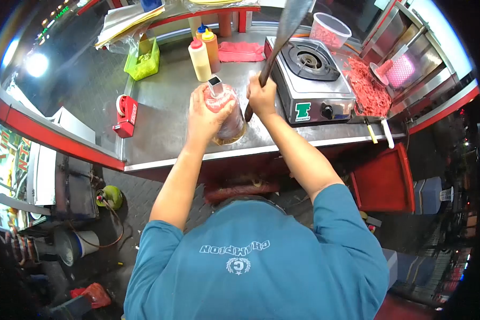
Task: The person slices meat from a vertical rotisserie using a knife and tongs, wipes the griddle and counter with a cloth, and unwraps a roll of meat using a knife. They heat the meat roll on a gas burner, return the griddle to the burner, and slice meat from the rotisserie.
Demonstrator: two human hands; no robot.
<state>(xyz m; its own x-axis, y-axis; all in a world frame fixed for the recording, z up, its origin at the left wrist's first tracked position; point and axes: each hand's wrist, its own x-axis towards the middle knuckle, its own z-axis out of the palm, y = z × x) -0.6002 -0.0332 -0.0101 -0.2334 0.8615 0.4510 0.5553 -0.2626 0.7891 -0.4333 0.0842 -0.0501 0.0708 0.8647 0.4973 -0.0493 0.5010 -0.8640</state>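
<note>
My left hand [210, 114] wraps around the upper part of an upright, plastic-wrapped meat roll [232, 127] on the metal counter. A square metal tube [215, 88] sticks out of the roll's top, its end dark. My right hand [262, 96] is closed around the dark handle of a long, flat-bladed metal tool [289, 24]. Its broad grey end points up and away, while the handle's lower end reaches down beside the roll. I cannot tell whether the handle touches the roll.
A gas stove [309, 74] stands right of my right hand. Shredded meat [368, 85] lies beside a glowing grill [401, 72]. Sauce bottles [199, 60], a pink cloth [241, 52], a green basket [144, 63] and a red tape dispenser [126, 116] sit on the counter [160, 122].
</note>
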